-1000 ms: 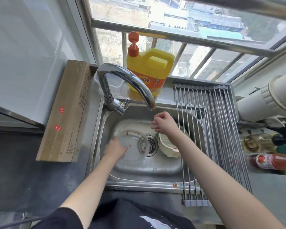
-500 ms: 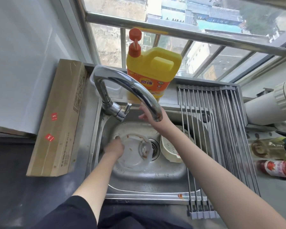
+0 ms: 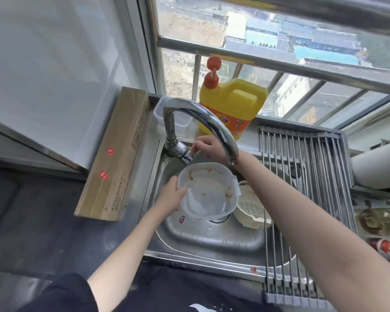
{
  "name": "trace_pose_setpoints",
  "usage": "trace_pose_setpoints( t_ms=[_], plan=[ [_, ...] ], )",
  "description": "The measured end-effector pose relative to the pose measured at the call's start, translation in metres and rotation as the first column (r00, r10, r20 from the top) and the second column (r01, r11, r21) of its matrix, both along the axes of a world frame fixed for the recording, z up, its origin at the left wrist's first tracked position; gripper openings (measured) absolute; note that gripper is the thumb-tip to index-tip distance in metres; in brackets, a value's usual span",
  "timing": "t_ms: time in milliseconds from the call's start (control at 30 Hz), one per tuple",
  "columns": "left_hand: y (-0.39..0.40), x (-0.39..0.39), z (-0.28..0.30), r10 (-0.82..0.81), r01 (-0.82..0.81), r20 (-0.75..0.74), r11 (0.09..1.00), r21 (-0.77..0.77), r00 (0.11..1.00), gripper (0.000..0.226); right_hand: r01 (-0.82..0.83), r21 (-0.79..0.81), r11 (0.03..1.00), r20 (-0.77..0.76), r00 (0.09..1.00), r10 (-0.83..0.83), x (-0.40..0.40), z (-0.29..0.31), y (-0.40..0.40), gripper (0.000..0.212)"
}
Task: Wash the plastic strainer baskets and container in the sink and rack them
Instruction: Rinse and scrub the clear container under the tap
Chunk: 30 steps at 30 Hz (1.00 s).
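Head view: the left hand (image 3: 170, 197) grips the left rim of the translucent plastic container (image 3: 208, 191), thumb over the edge, holding it tilted above the sink (image 3: 212, 240) basin, just under the tap's base. Reddish smears cling to its inner walls. The right hand (image 3: 208, 146) reaches behind the faucet (image 3: 197, 119) spout, fingers closed around the small tap lever (image 3: 188, 156) at the sink's back edge. A cream strainer basket (image 3: 250, 209) lies tipped against the basin's right wall, partly under the roll-up drying rack (image 3: 302, 192), which spans the sink's right side from back edge to front edge and carries nothing visible. The basin's front half is bare steel. A yellow detergent jug (image 3: 231, 106) stands at the back edge beside a clear tub (image 3: 164, 113) in the back left corner. A long cardboard box (image 3: 115, 154) lies along the surface just left of the sink. Bottles (image 3: 383, 233) lie right of the rack.
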<state>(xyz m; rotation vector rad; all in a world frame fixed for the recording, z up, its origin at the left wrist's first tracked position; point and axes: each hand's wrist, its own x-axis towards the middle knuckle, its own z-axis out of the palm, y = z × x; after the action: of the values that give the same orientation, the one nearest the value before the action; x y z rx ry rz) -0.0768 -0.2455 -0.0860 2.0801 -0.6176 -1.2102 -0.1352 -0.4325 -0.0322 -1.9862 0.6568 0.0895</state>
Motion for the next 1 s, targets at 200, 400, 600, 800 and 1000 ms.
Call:
trace_pose_setpoints(
  t_ms=[200,400,600,800,1000],
  plan=[
    [0.006,0.001,0.009,0.016,-0.016,-0.013,1.000,-0.022,1.000,0.017,-0.040,-0.001,0.999,-0.038,0.998,0.040,-0.007,0.003,0.001,0.029],
    [0.010,0.002,0.014,0.029,-0.028,0.002,0.999,-0.031,1.000,0.024,-0.085,-0.010,0.996,-0.053,0.995,0.084,-0.021,-0.004,0.005,0.029],
    [0.008,0.003,0.016,0.021,-0.021,-0.002,1.000,-0.020,1.000,0.022,-0.091,-0.016,0.996,-0.026,0.996,0.091,-0.023,-0.003,0.008,0.028],
    [0.005,0.001,0.016,-0.015,0.016,0.019,1.000,-0.012,1.000,0.023,-0.039,0.011,0.999,-0.062,0.997,0.040,-0.035,-0.018,0.013,0.028],
    [0.003,-0.004,0.019,-0.036,0.037,0.024,0.999,-0.033,0.999,0.023,-0.058,0.003,0.998,-0.048,0.997,0.058,-0.033,-0.011,0.016,0.028]
  ],
)
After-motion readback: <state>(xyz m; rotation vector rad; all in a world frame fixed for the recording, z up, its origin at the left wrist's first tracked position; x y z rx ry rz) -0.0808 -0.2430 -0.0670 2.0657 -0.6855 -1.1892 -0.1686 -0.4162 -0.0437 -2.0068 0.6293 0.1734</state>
